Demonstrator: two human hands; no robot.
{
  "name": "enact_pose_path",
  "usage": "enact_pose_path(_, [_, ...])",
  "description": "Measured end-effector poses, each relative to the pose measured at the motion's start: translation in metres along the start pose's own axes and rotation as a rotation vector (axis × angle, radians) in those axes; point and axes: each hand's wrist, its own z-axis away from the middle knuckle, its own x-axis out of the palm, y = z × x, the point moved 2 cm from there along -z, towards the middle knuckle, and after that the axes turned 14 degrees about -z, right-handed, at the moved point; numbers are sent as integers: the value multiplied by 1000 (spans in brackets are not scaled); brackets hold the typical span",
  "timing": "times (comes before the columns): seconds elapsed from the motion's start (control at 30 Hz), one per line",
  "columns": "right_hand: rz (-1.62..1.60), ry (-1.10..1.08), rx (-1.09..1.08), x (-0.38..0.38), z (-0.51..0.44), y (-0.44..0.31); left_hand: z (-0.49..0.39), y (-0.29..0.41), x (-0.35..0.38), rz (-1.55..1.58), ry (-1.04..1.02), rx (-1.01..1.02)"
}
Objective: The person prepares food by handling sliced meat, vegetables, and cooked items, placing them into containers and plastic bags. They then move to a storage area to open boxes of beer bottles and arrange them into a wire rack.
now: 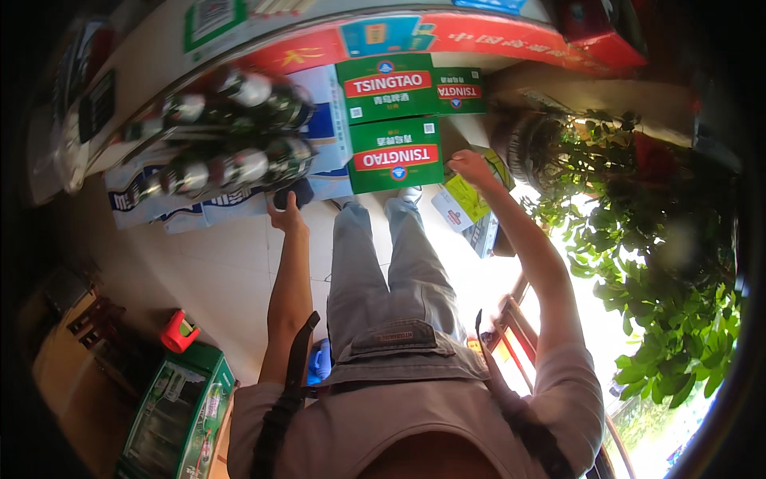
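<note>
My left hand [289, 219] is below the beer bottles, its thumb resting on a small dark object [293, 194]. The hand seems to grip that object, whose kind is unclear. My right hand [474, 170] is curled, and I see nothing in it. It is just right of a green Tsingtao beer carton [395, 174], over a yellow-green carton [477, 202]. A second green Tsingtao carton [389, 108] adjoins the first, with a smaller-looking one [458, 103] beside it. Several green glass bottles [290, 157] are at the left, above blue-and-white cartons [236, 206].
A counter with a red printed front [502, 39] runs across the top. Leafy plants [652, 251] and a dark pot [526, 146] are at the right. At lower left, a red container [179, 331] tops a green glass-door cooler [173, 407]. A wooden chair [517, 329] is at lower right.
</note>
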Motion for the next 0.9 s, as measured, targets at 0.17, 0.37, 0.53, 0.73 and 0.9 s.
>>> enact_pose_path(0.17, [-10,130,11,31,-106,109,41,-79,70,0,-558,535])
enact_pose_path(0.37, [-489,107,424,77,-204,241,188,45,115,-449,-474,1592])
enact_pose_path(0.53, [-552,146,82,90,-202,254,208,94,183,-728,-373,1824])
enact_pose_path(0.73, [-21,139,268,89,-236,249,243,140,241,-570,-341,2044])
enact_pose_path(0.9, [-227,332,474,72,-203,212,270,142,319,-825,-533,2247])
